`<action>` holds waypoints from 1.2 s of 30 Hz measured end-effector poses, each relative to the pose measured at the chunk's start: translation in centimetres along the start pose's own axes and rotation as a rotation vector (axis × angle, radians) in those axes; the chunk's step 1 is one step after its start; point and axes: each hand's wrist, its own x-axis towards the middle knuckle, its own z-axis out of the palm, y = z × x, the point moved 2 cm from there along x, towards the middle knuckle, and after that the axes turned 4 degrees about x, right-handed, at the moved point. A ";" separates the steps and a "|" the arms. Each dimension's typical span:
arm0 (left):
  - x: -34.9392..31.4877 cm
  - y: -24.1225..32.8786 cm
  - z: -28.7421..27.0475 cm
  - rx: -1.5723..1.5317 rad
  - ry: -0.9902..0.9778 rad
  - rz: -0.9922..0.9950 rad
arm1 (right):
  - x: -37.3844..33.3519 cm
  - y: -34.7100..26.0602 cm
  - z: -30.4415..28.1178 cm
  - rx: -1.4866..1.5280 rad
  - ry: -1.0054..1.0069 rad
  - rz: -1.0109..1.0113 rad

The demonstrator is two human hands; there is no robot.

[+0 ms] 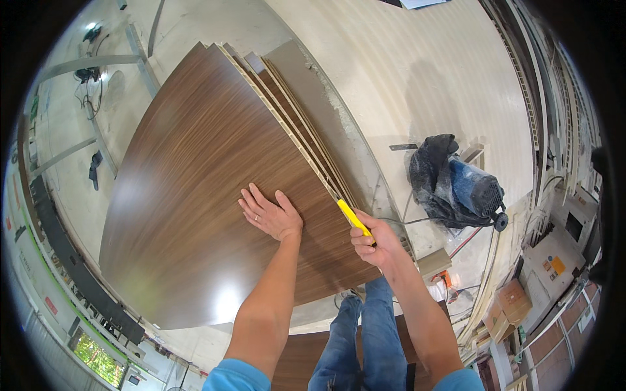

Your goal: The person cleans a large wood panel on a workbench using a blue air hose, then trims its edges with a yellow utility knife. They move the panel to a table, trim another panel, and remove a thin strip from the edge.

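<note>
A large brown wood-grain panel (189, 156) lies face up in front of me, on top of several similar panels (297, 107) whose edges show along its right side. My left hand (270, 212) rests flat on its surface with fingers spread; a ring is on one finger. Closed in my right hand (377, 240) is a yellow utility knife (352, 217). Its tip points away from me and meets the panel's right edge. Whether the blade cuts into the edge is too small to tell.
To the right, a blue power tool (475, 189) with a black bag (430, 163) lies on a pale board (482, 85). A dark flat strip (403, 147) is beside it. Cardboard boxes (508, 306) stand at the lower right. Metal frame bars (91, 65) are at the far left.
</note>
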 end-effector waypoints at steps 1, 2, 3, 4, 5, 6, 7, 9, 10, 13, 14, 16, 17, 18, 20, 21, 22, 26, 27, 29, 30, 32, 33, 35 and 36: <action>0.0 0.0 0.0 -0.004 -0.008 0.004 | 0.1 -0.2 0.6 -0.014 -0.020 -0.004; 0.0 0.0 0.0 -0.005 -0.014 0.005 | 0.1 -0.2 1.3 -0.028 -0.016 -0.002; 0.0 -0.1 0.0 -0.009 -0.018 0.001 | 0.2 -0.4 2.0 -0.051 -0.026 -0.013; 0.0 0.0 -0.1 0.000 -0.012 0.009 | 0.4 -0.5 2.8 -0.072 -0.015 -0.025; 0.1 0.0 -0.2 0.005 -0.006 0.013 | 0.5 -0.5 3.6 -0.089 0.001 -0.039; 0.1 0.0 -0.3 0.007 -0.012 0.009 | 0.6 -0.6 4.5 -0.088 0.000 -0.035; 0.1 0.1 -0.3 0.008 -0.014 0.013 | 0.8 -0.6 5.4 -0.087 0.002 -0.036; 0.1 0.1 -0.5 0.004 -0.041 0.000 | 1.2 -0.8 7.2 -0.111 0.000 -0.052; 0.1 0.2 -0.5 -0.003 -0.031 0.006 | 1.4 -0.9 8.1 -0.132 -0.001 -0.067; 0.2 0.2 -0.6 -0.028 -0.006 0.031 | 2.6 -1.4 10.4 -0.176 0.005 -0.091; 0.2 0.1 -0.6 -0.036 0.002 0.037 | 3.1 -1.8 11.1 -0.187 0.027 -0.097; 0.3 0.0 -0.6 -0.045 0.006 0.039 | 4.1 -2.3 12.3 -0.181 0.008 -0.079; 0.3 -0.1 -0.5 -0.048 0.003 0.037 | 4.6 -2.6 12.8 -0.174 0.024 -0.078; 0.3 -0.2 -0.4 -0.053 -0.009 0.034 | 4.9 -2.8 13.2 -0.179 0.011 -0.066; 0.3 -0.3 -0.3 -0.051 -0.015 0.026 | 5.4 -3.2 13.7 -0.179 0.044 -0.054; 0.3 -0.3 -0.3 -0.055 -0.021 0.022 | 5.6 -3.3 13.9 -0.180 0.021 -0.053; 0.2 -0.3 -0.2 -0.056 -0.023 0.014 | 5.8 -3.5 14.1 -0.179 0.017 -0.050; 0.2 -0.3 -0.1 -0.044 -0.042 0.005 | 5.6 -3.2 14.0 -0.097 -0.001 -0.038; 0.2 -0.3 -0.1 -0.042 -0.044 0.005 | 5.5 -3.0 13.9 -0.121 -0.011 -0.043; 0.2 -0.3 -0.2 -0.047 -0.028 0.022 | 5.2 -2.7 13.7 -0.138 -0.006 -0.075; 0.2 -0.4 -0.2 -0.059 -0.030 0.018 | 5.2 -2.7 13.9 -0.142 -0.034 -0.074; 0.2 -0.4 -0.2 -0.038 -0.037 0.013 | 5.4 -2.7 14.3 -0.133 -0.017 -0.072; 0.2 -0.4 -0.1 -0.031 -0.043 0.018 | 5.6 -2.9 14.7 -0.138 -0.048 -0.072; 0.2 -0.3 -0.3 -0.051 -0.023 0.030 | 6.3 -3.1 15.9 -0.146 -0.042 -0.071; 0.2 -0.3 -0.3 -0.062 -0.016 0.030 | 6.6 -3.3 16.4 -0.148 -0.046 -0.071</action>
